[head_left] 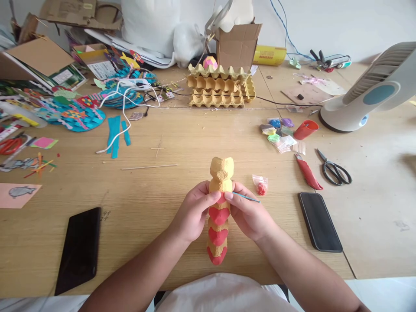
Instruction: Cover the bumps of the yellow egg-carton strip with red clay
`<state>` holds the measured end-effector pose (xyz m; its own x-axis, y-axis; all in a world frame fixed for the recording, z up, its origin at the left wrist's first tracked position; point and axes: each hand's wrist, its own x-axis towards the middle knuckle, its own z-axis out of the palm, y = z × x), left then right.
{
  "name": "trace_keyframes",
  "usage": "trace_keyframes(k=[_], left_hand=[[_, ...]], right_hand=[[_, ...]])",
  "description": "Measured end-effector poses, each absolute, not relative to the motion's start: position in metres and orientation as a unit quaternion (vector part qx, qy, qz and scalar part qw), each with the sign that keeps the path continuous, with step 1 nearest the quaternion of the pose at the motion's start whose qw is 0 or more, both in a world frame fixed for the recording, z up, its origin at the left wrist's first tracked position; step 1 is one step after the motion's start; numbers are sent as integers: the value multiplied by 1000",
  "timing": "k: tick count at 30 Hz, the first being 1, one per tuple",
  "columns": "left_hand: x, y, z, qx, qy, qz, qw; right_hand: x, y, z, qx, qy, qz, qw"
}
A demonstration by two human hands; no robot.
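Observation:
A yellow egg-carton strip (221, 173) with red heart-shaped patches on its lower cups stands between my hands over the wooden table (182, 143). My left hand (194, 213) is wrapped round its left side, thumb pressing on the topmost red patch. My right hand (248, 214) holds the strip's right side and pinches a thin blue stick (248, 198) that points to the right. A small bag of red clay (261, 185) lies just right of my hands.
A black phone (80, 249) lies at front left, another phone (319, 221) at front right. A red cutter (308, 173), scissors (334, 170), red cup (306, 129), clay bags (279, 132), fan (373, 91), stacked egg trays (221, 86) and paper crafts (81, 112) surround the middle.

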<state>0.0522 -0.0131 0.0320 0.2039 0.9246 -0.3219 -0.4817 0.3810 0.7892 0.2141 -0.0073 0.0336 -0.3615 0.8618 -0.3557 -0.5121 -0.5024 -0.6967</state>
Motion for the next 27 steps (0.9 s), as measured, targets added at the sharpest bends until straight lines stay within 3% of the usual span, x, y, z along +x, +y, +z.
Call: trace_keyframes(k=[9, 27], left_hand=[[45, -10, 29, 170, 361, 441, 804], [37, 3, 22, 306, 341, 422, 782]], right_hand=[[218, -4, 28, -315, -210, 831, 408], [226, 7, 18, -281, -233, 833, 416]])
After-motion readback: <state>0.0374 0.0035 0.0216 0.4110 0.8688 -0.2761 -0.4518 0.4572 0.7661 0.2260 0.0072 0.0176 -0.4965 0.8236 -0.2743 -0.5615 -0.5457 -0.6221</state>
